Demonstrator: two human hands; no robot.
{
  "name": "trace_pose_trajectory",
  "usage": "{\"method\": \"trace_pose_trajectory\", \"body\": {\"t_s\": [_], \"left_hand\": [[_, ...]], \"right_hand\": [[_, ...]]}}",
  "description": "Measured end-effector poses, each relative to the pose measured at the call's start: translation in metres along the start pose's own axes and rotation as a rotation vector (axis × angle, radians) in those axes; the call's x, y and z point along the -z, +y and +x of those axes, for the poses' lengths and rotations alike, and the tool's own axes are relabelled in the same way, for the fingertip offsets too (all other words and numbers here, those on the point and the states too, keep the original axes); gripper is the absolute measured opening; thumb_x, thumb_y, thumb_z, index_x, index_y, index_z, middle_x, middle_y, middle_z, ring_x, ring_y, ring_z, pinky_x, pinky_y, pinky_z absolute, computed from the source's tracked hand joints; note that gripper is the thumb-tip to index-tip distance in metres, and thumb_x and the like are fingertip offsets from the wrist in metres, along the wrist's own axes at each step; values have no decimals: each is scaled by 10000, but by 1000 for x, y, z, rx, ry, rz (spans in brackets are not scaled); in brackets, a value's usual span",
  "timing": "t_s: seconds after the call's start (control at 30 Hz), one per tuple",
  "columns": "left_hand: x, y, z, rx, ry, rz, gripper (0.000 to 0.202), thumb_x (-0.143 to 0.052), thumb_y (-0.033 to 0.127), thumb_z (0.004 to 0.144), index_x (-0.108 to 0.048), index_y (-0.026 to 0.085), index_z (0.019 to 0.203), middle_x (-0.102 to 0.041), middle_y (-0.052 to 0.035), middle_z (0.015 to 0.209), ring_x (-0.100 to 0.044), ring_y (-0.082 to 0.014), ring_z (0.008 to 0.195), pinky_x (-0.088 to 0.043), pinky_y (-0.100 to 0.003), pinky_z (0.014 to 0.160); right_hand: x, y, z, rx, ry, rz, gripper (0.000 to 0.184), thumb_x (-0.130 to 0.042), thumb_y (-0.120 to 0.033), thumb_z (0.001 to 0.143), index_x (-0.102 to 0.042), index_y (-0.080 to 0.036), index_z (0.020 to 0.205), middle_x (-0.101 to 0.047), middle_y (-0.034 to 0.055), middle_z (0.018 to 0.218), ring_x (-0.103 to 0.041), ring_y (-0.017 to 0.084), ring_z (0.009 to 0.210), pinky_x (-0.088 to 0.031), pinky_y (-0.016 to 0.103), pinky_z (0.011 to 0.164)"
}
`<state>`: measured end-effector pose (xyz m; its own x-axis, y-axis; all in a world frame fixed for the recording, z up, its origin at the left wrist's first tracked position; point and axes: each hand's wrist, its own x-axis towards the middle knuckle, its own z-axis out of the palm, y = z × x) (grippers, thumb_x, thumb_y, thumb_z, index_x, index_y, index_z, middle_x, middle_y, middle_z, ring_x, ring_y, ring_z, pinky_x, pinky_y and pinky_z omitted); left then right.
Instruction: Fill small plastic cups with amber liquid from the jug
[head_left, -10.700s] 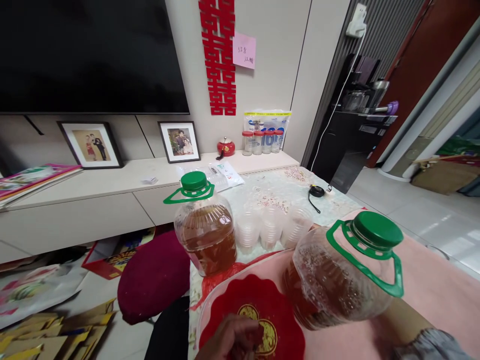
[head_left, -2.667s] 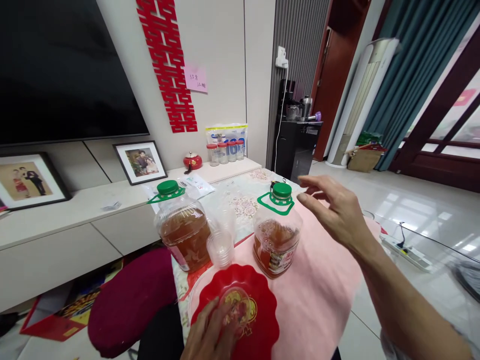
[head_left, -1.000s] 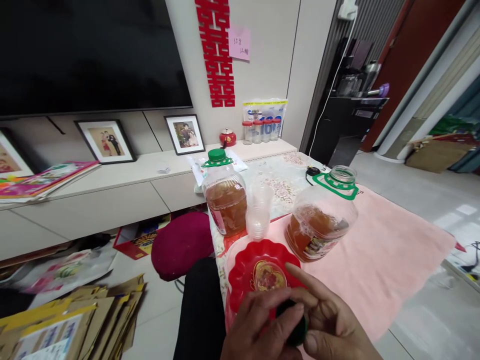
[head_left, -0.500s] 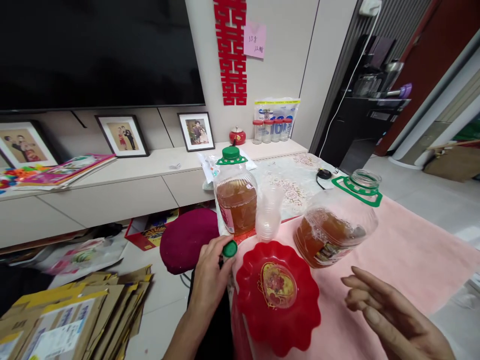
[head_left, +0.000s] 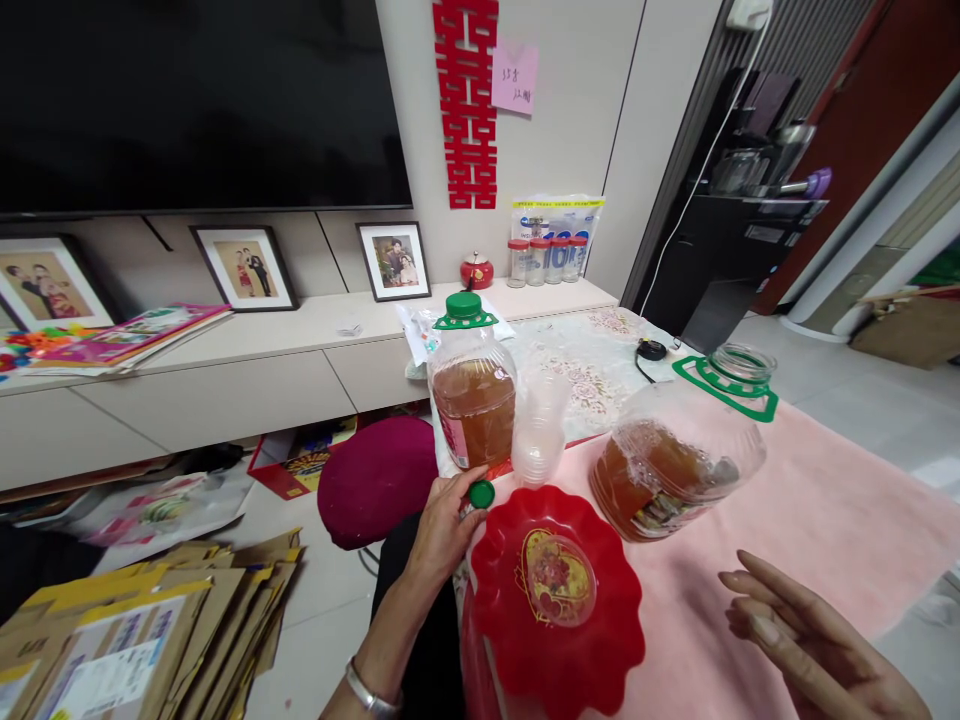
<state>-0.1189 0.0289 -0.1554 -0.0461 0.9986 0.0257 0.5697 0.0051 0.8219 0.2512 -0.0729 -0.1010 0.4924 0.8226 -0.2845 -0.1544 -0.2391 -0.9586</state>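
Observation:
My left hand [head_left: 442, 530] pinches a green bottle cap [head_left: 482, 494] at the table's left edge, just beside a red scalloped plate [head_left: 502, 640]. A clear round plastic piece [head_left: 574, 585] lies in the plate. Behind the cap stands a large capped plastic bottle [head_left: 474, 405] of brown liquid, with stacked clear plastic cups [head_left: 538, 435] to its right. A second large bottle [head_left: 679, 475], also part full of brown liquid, has an uncovered mouth and a green carrying ring. My right hand [head_left: 821, 640] hovers over the cloth near this bottle, fingers apart, holding nothing.
Pink cloth [head_left: 847, 500] covers the near table. A black coiled item [head_left: 651, 350] lies farther back. Left of the table are a maroon stool [head_left: 379, 480] and flattened cardboard packages [head_left: 142, 630]. Red-lidded jars [head_left: 536, 262] and framed photos [head_left: 394, 262] line the cabinet.
My left hand has shifted right with the green cap, towards the plate's edge. My right hand has moved right and slightly down, farther from the uncapped bottle.

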Motion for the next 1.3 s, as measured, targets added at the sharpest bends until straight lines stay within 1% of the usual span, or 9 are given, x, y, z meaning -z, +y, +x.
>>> {"method": "trace_pose_trajectory", "body": {"t_s": [0.13, 0.33, 0.47, 0.6, 0.73, 0.9, 1.03, 1.13, 1.3], "left_hand": [[5, -4, -1, -3, -38, -27, 699, -596, 273, 797, -575, 186, 1490, -661, -117, 1369, -576, -274, 1263, -456, -472, 1155], [25, -19, -10, -3, -54, -86, 707, -563, 442, 821, -549, 193, 1483, -568, -103, 1540, -538, -292, 1412, -434, -529, 1206], [37, -10, -20, 31, 77, -74, 728, -545, 601, 844, -575, 165, 1427, -577, -154, 1474, -636, -318, 1249, -536, -553, 1077], [35, 35, -41, 60, 355, -127, 836, -671, 680, 782, -511, 280, 1499, -641, -105, 1385, -689, -311, 1150, -633, -510, 953], [5, 76, -65, -10, 215, -307, 931, -748, 607, 820, -290, 425, 1610, -433, -53, 1656, -646, -284, 1341, -661, -393, 989], [-56, 114, -85, 24, -216, -515, 1071, -734, 538, 861, -35, 423, 1665, -265, -75, 1743, -415, -320, 1559, -494, -522, 1202], [-97, 159, -79, 109, -133, -412, 1245, -783, 323, 720, 15, 285, 1675, -85, -111, 1779, -181, -341, 1650, -269, -595, 1320], [-120, 185, -61, 103, -42, -435, 1209, -759, 324, 747, 12, 139, 1661, -35, -205, 1765, -162, -341, 1654, -291, -539, 1331], [-159, 185, -33, -71, 191, -384, 1289, -820, 451, 770, 27, 16, 1638, -86, -323, 1703, -120, -411, 1641, -246, -584, 1330]], "right_hand": [[-2, -4, 5, 1, 31, 9, 699, -1012, -534, 427, -842, -280, 1055, -835, 82, 1162, -785, 223, 867, -653, 160, 721], [4, 9, 31, 183, -2, 26, 632, -980, -485, 609, -795, -285, 1180, -819, 73, 1171, -754, 211, 970, -649, 200, 822], [-2, 14, 47, 293, 11, -37, 646, -928, -516, 692, -746, -271, 1261, -754, 121, 1330, -704, 310, 1162, -656, 399, 928], [-14, 12, 49, 348, -92, -62, 732, -883, -497, 772, -618, -332, 1435, -536, 112, 1623, -522, 379, 1450, -535, 581, 1113], [-29, 7, 48, 415, -233, -64, 842, -843, -485, 831, -452, -384, 1569, -367, 80, 1735, -344, 363, 1586, -356, 637, 1241], [-45, -2, 56, 493, -393, -46, 939, -855, -498, 824, -369, -391, 1620, -289, 68, 1769, -257, 343, 1622, -320, 587, 1266], [-48, -5, 72, 503, -493, 4, 1041, -895, -566, 755, -365, -364, 1628, -275, 80, 1775, -285, 357, 1610, -287, 555, 1285], [-44, -5, 89, 457, -605, 15, 1091, -911, -630, 692, -413, -308, 1607, -377, 131, 1726, -356, 385, 1574, -281, 545, 1286], [-37, -13, 118, 387, -715, -23, 1071, -952, -556, 648, -483, -265, 1566, -484, 156, 1661, -421, 394, 1540, -358, 535, 1252]]}}
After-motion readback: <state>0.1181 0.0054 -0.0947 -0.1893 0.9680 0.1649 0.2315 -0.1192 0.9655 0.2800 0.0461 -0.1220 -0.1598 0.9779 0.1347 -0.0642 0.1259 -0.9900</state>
